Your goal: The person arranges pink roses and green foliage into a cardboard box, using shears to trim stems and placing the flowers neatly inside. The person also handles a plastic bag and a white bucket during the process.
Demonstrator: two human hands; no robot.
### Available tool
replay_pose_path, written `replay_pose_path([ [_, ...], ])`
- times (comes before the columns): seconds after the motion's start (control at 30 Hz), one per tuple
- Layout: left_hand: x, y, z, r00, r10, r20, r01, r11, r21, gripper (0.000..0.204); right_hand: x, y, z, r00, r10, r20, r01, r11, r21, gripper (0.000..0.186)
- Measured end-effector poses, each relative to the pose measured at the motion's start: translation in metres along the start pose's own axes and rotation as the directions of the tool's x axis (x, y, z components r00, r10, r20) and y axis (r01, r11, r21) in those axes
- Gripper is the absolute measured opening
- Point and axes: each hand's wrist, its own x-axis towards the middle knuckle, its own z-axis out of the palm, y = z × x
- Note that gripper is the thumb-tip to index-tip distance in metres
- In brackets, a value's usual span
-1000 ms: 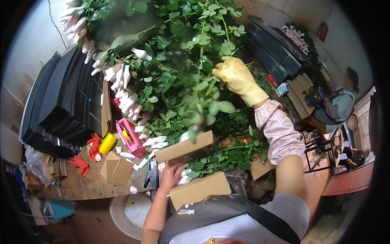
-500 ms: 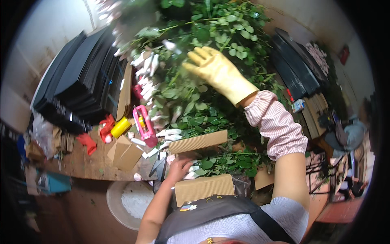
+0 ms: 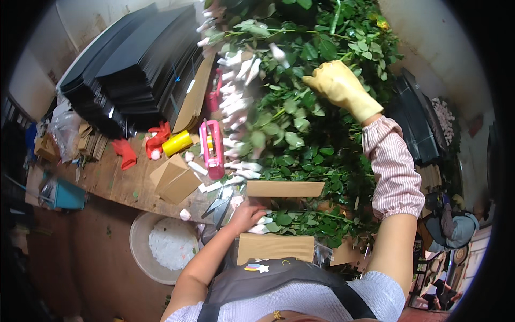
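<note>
A large heap of leafy green rose stems (image 3: 322,145) lies across the bench, its buds (image 3: 236,102) in white sleeves along the left side. Over the heap, my right hand (image 3: 340,88), in a yellow rubber glove, is closed with curled fingers among the leaves; what they grip is hidden. A single sleeved bud (image 3: 278,55) shows left of it. Closer to me, a smaller bunch of roses (image 3: 306,221) lies between two pieces of corrugated cardboard (image 3: 284,189). My bare left hand (image 3: 247,217) rests with fingers stretched out at its sleeved bud ends.
Left of the heap are a pink tape dispenser (image 3: 215,161), scissors (image 3: 219,206), folded cardboard (image 3: 176,180), a yellow roll (image 3: 177,143) and red gloves (image 3: 124,153). Black sheets (image 3: 139,64) stand stacked behind. A round tub (image 3: 161,252) sits below the bench edge.
The whole view has shifted as my head turned. My right hand's spread fingers have curled shut among the leaves. My left hand stays by the small bunch.
</note>
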Motion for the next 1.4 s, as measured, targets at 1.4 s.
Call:
replay_pose_path([
  [1.4, 0.083, 0.207, -0.093, 0.975, 0.028, -0.219, -0.220, 0.209, -0.953, 0.042, -0.275, -0.099, -0.025, 0.695, 0.718, 0.043, -0.266, 0.201, 0.943, 0.044],
])
